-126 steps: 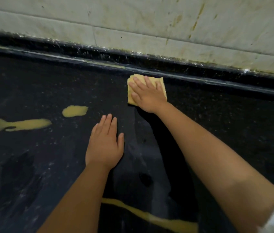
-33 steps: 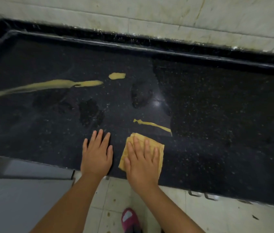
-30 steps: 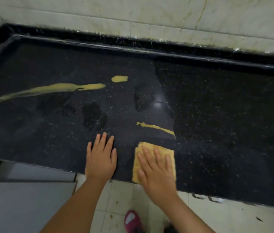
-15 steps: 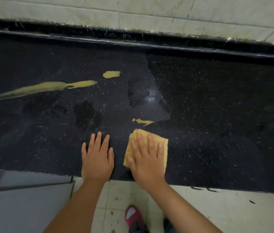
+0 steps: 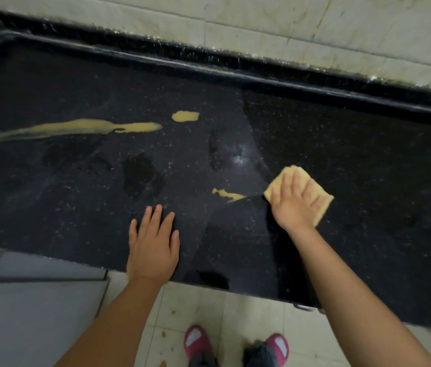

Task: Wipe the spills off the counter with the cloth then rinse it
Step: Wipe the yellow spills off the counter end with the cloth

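A folded yellow cloth (image 5: 321, 205) lies flat on the black speckled counter (image 5: 368, 160), right of centre. My right hand (image 5: 295, 201) presses on it with straight spread fingers. Just left of the cloth is a short yellow spill (image 5: 227, 194). A long yellow streak (image 5: 63, 129) runs across the counter's left half, with a small yellow blob (image 5: 185, 116) beyond its right end. My left hand (image 5: 153, 242) rests flat on the counter near the front edge, fingers straight, holding nothing.
A stained pale tiled wall (image 5: 288, 27) rises behind the counter's raised black back rim (image 5: 235, 75). A grey cabinet surface (image 5: 29, 313) sits below at the left. Red slippers (image 5: 198, 343) stand on the tiled floor.
My right hand has slid the cloth away from the front edge, to the right and farther back. The short spill is shorter than a second ago. My left hand stays flat.
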`<act>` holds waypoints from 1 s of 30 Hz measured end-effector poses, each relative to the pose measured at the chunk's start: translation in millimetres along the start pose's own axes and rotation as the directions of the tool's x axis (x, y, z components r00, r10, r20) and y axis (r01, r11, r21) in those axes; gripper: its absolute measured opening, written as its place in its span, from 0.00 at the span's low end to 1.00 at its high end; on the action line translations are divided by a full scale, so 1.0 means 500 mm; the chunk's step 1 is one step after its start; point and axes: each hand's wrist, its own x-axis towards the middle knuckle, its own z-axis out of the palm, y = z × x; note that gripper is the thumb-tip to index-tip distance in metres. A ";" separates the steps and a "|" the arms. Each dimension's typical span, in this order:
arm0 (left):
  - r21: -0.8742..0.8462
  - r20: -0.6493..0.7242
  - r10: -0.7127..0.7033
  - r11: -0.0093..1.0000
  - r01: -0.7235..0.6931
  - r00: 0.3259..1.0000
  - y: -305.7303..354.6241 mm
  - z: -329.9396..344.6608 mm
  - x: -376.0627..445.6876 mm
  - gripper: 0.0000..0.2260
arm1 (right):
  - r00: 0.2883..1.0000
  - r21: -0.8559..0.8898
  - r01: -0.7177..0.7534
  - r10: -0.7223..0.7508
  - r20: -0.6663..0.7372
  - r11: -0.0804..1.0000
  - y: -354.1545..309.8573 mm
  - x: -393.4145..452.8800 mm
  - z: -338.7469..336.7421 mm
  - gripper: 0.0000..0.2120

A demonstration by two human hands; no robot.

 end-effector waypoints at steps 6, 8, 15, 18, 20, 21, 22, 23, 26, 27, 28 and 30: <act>-0.088 -0.087 -0.021 0.996 0.013 0.996 -0.002 0.008 -0.001 0.24 | 0.866 -0.121 0.497 -0.499 0.015 0.859 -0.157 -0.063 0.071 0.24; -0.153 -0.175 -0.052 0.988 0.025 0.983 0.000 0.008 -0.005 0.18 | 0.804 -0.214 0.580 -0.595 -0.003 0.786 -0.122 -0.104 0.080 0.24; -0.226 -0.251 -0.055 0.974 -0.004 0.966 -0.003 0.008 -0.006 0.12 | 0.931 -0.208 0.361 -0.365 0.017 0.909 0.134 -0.096 0.018 0.29; -0.205 -0.253 -0.034 0.979 -0.019 0.967 -0.010 0.014 -0.004 0.20 | 0.995 -0.092 0.099 -0.100 -0.006 0.991 0.089 -0.025 -0.012 0.25; -0.190 -0.237 -0.026 0.982 -0.020 0.971 -0.012 0.017 -0.006 0.20 | 0.997 -0.086 0.079 -0.080 -0.005 0.993 0.011 0.008 -0.010 0.25; -0.169 -0.220 -0.021 0.986 -0.016 0.975 -0.011 0.019 -0.005 0.17 | 0.994 -0.089 0.107 -0.107 0.012 0.990 -0.030 0.019 -0.002 0.25; -0.145 -0.185 -0.020 0.989 -0.008 0.983 -0.010 0.018 -0.003 0.16 | 0.987 -0.100 0.158 -0.155 0.032 0.982 -0.070 0.022 0.009 0.25; -0.119 -0.143 -0.014 0.993 -0.003 0.990 -0.009 0.016 0.000 0.18 | 0.975 -0.116 0.223 -0.219 0.044 0.968 -0.106 0.017 0.024 0.25; -0.075 -0.056 -0.026 0.997 0.022 0.998 -0.005 0.007 0.003 0.27 | 0.899 -0.204 0.435 -0.437 0.040 0.877 -0.164 -0.036 0.069 0.28; -0.062 -0.047 -0.039 0.997 0.036 0.998 -0.005 0.007 0.003 0.30 | 0.855 -0.252 0.508 -0.517 0.035 0.824 -0.158 -0.062 0.079 0.31; -0.048 -0.035 -0.043 0.998 0.042 0.998 -0.004 0.007 0.002 0.32 | 0.820 -0.304 0.555 -0.571 0.044 0.774 -0.141 -0.091 0.086 0.32; -0.034 -0.003 -0.051 0.998 0.050 0.999 -0.002 0.000 0.001 0.33 | 0.746 -0.301 0.642 -0.666 0.032 0.705 -0.073 -0.144 0.104 0.25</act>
